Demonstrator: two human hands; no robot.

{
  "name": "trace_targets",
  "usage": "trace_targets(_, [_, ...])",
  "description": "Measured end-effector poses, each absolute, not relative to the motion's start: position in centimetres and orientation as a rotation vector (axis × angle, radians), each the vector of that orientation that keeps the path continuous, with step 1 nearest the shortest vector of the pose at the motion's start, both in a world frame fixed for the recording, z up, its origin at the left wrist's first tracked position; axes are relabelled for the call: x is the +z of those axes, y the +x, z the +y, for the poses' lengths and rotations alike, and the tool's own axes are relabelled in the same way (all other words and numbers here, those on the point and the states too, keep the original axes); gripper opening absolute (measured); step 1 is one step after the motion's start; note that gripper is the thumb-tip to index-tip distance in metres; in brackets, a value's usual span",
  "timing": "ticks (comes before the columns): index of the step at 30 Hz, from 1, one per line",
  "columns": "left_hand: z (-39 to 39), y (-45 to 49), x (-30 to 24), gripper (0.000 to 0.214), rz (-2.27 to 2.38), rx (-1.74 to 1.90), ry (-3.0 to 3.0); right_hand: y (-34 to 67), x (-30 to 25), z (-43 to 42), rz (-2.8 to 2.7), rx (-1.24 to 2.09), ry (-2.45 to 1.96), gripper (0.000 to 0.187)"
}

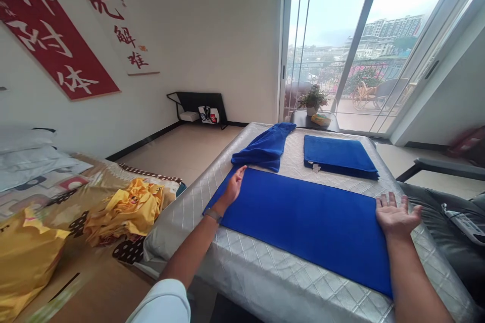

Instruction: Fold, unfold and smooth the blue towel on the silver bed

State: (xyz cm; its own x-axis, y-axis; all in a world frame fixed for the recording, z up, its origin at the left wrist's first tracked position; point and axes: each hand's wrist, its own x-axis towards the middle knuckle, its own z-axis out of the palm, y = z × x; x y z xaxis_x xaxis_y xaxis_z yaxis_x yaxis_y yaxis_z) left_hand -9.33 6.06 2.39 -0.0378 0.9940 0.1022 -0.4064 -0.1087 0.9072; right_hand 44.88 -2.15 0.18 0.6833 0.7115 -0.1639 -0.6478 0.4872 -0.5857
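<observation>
A smooth blue cloth [303, 222], shaped as a long flat rectangle, lies across the mattress [261, 257] in front of me. My left hand [233, 187] is at its left end with the fingers stretched out, over or against the cloth. At the right end my right hand [397, 214] lies palm up at the cloth's edge, fingers spread. Neither hand grips anything. Behind the flat cloth, a crumpled blue cloth [265, 146] rests at the left and a neatly folded blue cloth [339, 155] with a white label at the right.
To the left, bunched yellow bags [129, 209] and another yellow bag [30, 262] lie on a patterned blanket. A dark padded seat [435, 207] with a power strip [464, 224] borders the mattress on the right. A potted plant [312, 101] stands beyond it by the glass door.
</observation>
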Motion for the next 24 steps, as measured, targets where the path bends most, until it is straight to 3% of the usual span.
trace_targets(6, [-0.4,3.3,-0.5,0.056,0.471,0.916,1.101,44.6,0.6,-2.3,-0.102,0.826,-0.674,0.050])
trace_targets(10, [-1.9,5.5,-1.6,0.059,0.486,0.815,1.082,44.3,0.9,-2.4,-0.092,0.822,-0.674,0.049])
trace_targets(18, [0.8,-5.3,-1.3,0.036,0.767,1.278,1.010,44.3,0.7,-2.4,-0.092,0.822,-0.662,0.050])
trace_targets(24, [0.9,-16.5,-0.6,0.038,1.134,1.521,0.833,44.6,0.6,-2.4,-0.090,0.828,-0.664,0.051])
